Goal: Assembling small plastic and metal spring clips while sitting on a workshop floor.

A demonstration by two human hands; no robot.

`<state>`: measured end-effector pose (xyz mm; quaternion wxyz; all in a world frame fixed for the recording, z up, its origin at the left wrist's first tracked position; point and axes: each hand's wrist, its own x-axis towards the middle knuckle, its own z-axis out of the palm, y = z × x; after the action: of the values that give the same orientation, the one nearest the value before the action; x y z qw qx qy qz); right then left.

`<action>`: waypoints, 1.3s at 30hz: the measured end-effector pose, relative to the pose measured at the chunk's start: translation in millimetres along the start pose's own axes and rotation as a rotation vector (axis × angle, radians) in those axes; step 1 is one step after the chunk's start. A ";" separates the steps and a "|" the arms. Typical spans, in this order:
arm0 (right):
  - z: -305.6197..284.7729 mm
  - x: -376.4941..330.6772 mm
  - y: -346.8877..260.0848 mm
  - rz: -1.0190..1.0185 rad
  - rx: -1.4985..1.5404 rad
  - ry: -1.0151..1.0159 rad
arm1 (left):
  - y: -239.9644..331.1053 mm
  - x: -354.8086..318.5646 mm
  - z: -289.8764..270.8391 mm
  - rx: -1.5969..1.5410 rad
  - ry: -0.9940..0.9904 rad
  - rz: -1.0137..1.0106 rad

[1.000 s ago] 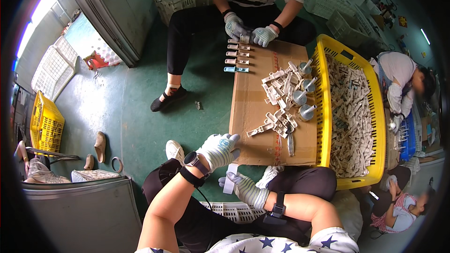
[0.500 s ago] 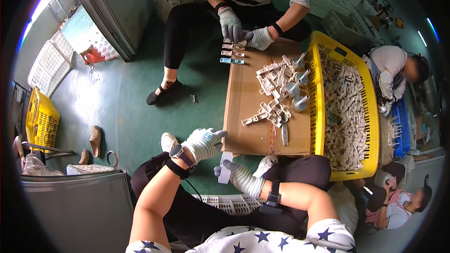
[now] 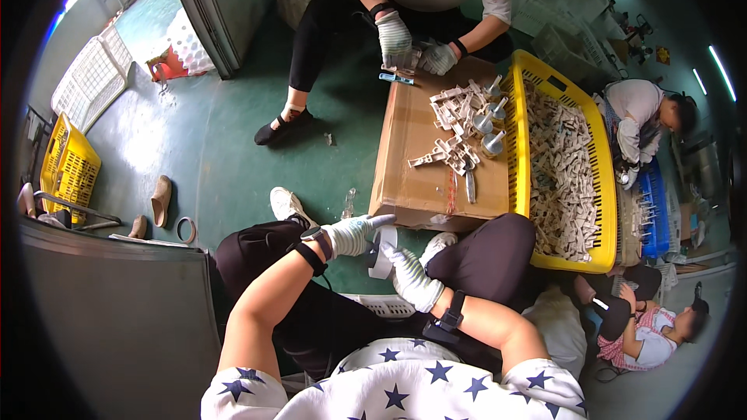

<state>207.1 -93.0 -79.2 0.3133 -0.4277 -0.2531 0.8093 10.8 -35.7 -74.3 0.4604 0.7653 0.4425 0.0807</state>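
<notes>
My right hand (image 3: pixel 416 278), in a striped glove, grips a pale ring that looks like a roll of tape (image 3: pixel 380 264). The roll is tilted, just below the near left corner of a cardboard box (image 3: pixel 401 148). My left hand (image 3: pixel 350 236), also gloved, is beside the roll, with its index finger stretched toward that corner; its other fingers are partly hidden. Beige clothes pegs (image 3: pixel 459 109) lie heaped on the box, near several grey metal pieces with stems (image 3: pixel 492 142). At the box's far edge, a co-worker's gloved hands (image 3: pixel 395 37) handle pegs, with a blue peg (image 3: pixel 397 78) beside them.
A yellow crate (image 3: pixel 518 179) full of pegs stands against the box's right side. Two more people (image 3: pixel 634 120) sit at the right, near a blue crate (image 3: pixel 655 210). A grey metal surface (image 3: pixel 117 295) is at lower left; loose shoes (image 3: pixel 161 201) lie on the floor.
The roll has turned from edge-on so its ring shape shows, and my right hand has moved up slightly. My left index finger now stretches out. The view has shifted, and the co-worker's hands have moved.
</notes>
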 end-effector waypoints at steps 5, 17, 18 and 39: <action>8.8 -3.6 -10.2 0.081 0.154 -0.012 | -22.5 18.7 29.0 -0.513 0.078 0.175; -10.3 5.4 -52.4 0.173 -0.371 -0.284 | -65.0 51.9 94.0 -1.090 0.368 0.084; -24.4 8.5 -76.4 0.097 -0.688 -0.373 | -60.8 55.4 95.9 -1.097 0.353 0.087; -144.8 100.6 -187.7 -0.093 -1.651 0.755 | -27.6 47.5 82.1 -1.510 0.364 -0.149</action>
<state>340.7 127.1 -78.9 0.0018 -0.7422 -0.6499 0.1635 66.0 -47.0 -155.5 0.7810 0.1877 0.3865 0.4532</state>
